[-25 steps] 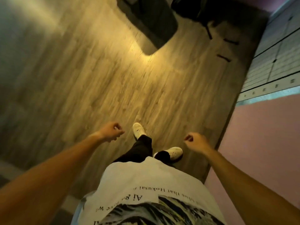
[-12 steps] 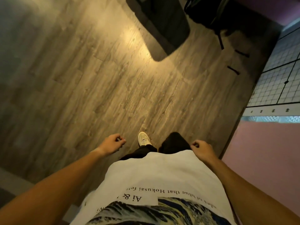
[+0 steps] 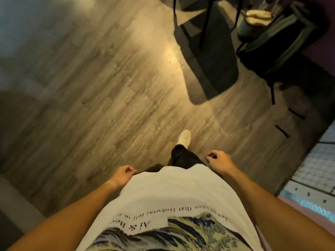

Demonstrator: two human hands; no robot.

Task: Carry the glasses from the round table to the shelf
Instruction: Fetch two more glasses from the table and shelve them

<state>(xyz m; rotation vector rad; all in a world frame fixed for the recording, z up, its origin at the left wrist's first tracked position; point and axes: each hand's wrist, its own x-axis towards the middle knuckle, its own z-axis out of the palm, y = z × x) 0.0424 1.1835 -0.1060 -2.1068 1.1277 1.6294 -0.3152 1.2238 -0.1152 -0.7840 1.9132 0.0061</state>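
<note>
No glasses, round table top or shelf show in the head view. I look straight down at a wooden floor (image 3: 108, 98) while walking. My left hand (image 3: 124, 175) hangs beside my white shirt, its fingers curled shut with nothing in them. My right hand (image 3: 218, 161) is a little further forward, likewise curled into a loose fist and holding nothing. One white shoe (image 3: 184, 138) is stepping forward between the two hands.
Thin black furniture legs (image 3: 206, 20) and their dark shadow (image 3: 212, 69) stand ahead at the top. A dark bag (image 3: 275, 44) lies at the upper right. A tiled surface (image 3: 319, 165) and a pink wall edge (image 3: 308, 205) run along the right.
I have walked forward: the black legs, shadow and bag have come nearer and larger. Both hands stayed curled; the left swung back to my shirt, the right swung forward.
</note>
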